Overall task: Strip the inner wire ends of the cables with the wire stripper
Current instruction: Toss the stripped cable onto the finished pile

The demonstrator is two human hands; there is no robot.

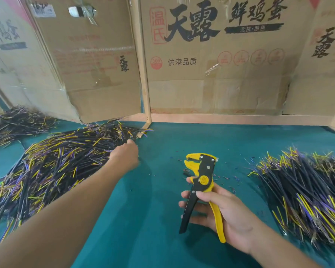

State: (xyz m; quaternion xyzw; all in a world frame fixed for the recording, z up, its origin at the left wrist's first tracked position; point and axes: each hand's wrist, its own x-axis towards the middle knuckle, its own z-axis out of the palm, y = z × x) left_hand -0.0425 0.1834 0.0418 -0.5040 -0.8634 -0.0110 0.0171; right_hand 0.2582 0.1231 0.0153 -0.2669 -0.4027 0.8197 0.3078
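The right hand (219, 211) gripped the wire stripper (201, 188), handles spread. The left hand (126, 155) reached into the cable pile (56, 167) beneath it; its grip could not be determined. Tangled cables risked lifting together.

Matt teal cloth table (153, 219); plain brown cardboard boxes (211, 74) at twelve o'clock with glossy tape; yellow-and-black plastic wire stripper (201, 188), metal rivets.
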